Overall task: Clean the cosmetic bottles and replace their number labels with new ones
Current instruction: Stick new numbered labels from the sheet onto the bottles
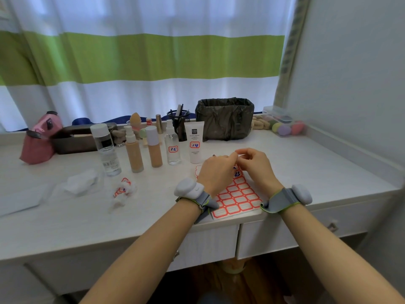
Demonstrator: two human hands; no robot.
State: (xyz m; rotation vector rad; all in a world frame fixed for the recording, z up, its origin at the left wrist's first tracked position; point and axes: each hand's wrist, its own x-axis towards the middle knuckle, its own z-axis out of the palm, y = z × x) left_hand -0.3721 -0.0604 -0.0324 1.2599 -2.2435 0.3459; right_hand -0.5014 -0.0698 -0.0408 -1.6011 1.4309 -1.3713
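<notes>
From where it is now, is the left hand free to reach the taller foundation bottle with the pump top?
Probably not yet: the left hand and right hand seem to pinch a label together. The path to the foundation bottle looks open.

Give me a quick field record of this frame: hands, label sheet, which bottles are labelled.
left hand: pinching at a small label, over the sheet
right hand: pinching the same label
label sheet: flat at desk edge, red-bordered blanks
labelled: spray bottle "15"; cleanser tube "14"
no label visible: two foundation bottles, clear toner bottle
old labels: crumpled with cotton
</notes>
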